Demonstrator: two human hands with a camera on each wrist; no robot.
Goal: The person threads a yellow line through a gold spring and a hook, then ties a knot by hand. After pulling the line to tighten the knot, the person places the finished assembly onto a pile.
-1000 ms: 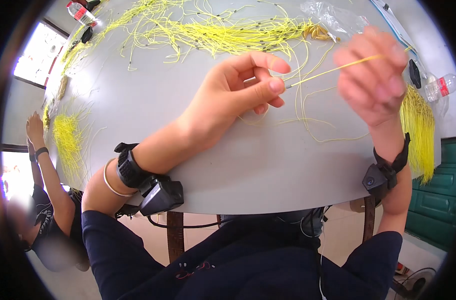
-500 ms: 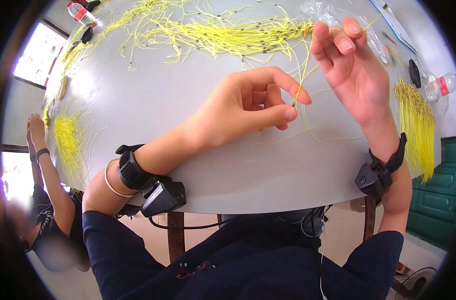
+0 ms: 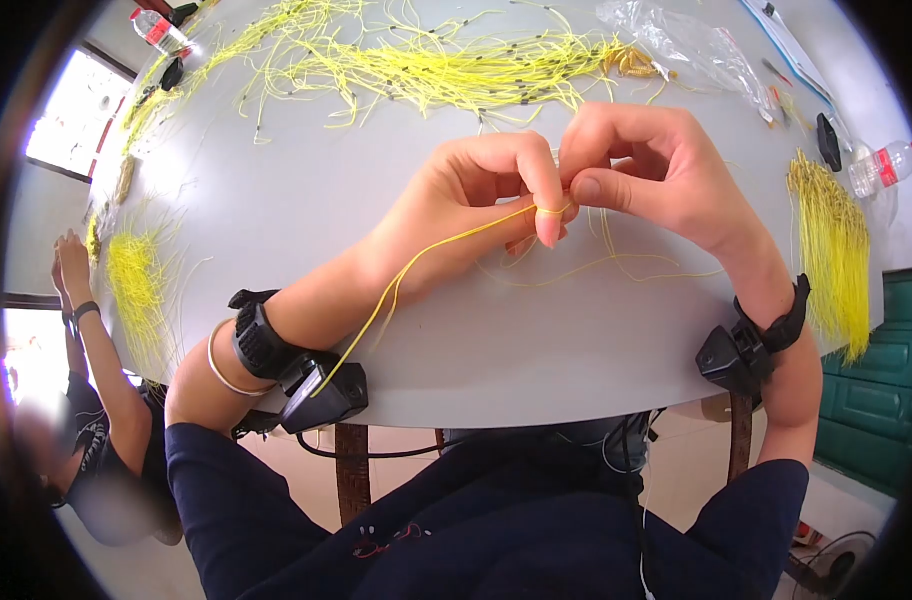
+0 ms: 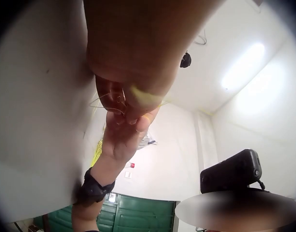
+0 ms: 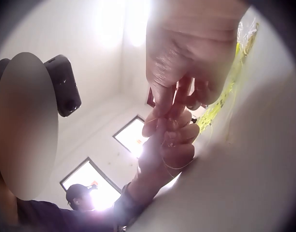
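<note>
In the head view a yellow string [image 3: 408, 268] crosses the left hand [image 3: 466, 200], loops over its index fingertip and trails back over the wrist toward the wrist camera. The left hand pinches the string between thumb and fingers. Against its fingertips, the right hand [image 3: 666, 175] pinches the string with thumb and curled fingers. Thin strands hang below the meeting fingertips. Both wrist views show the hands fingertip to fingertip, the left hand [image 5: 160, 157] below the right hand [image 5: 191, 58] in the right wrist view; the exact pinch point is partly hidden.
A long pile of yellow strings [image 3: 446, 75] lies across the table [image 3: 536, 350]. More bundles lie at the right [image 3: 836, 260] and left [image 3: 138, 280]. Also there are a plastic bag [image 3: 691, 50], a clipboard [image 3: 791, 50] and bottles [image 3: 884, 168]. Another person [image 3: 106, 400] sits at left.
The right hand has come down and left to meet the left fingertips. The string, earlier drawn up to the right, now lies back over the left hand and wrist.
</note>
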